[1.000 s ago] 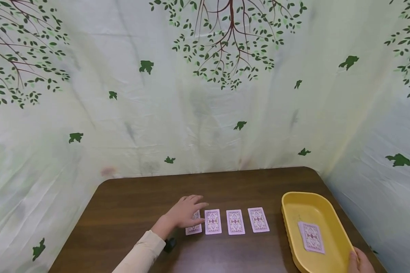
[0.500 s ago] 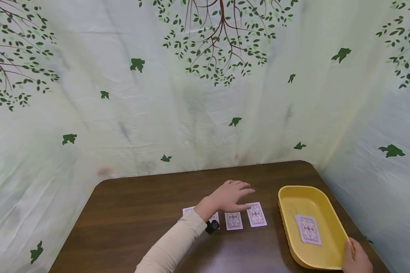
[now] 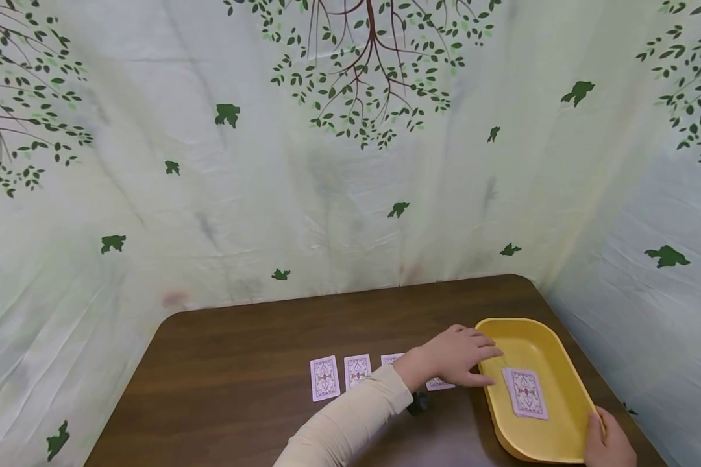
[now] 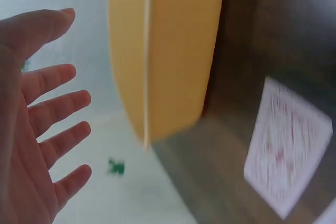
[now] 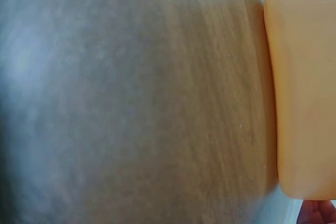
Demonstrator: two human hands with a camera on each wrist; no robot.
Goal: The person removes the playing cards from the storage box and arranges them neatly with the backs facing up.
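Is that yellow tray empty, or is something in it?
Not empty: the head view shows the yellow tray with at least one patterned card lying inside.

Table (image 3: 239, 376): one
Tray (image 3: 531, 344): one
Hands (image 3: 458, 357): two
Cards (image 3: 325, 378) on table: four
Pile (image 3: 526, 394) in tray: one, cards uncountable from here
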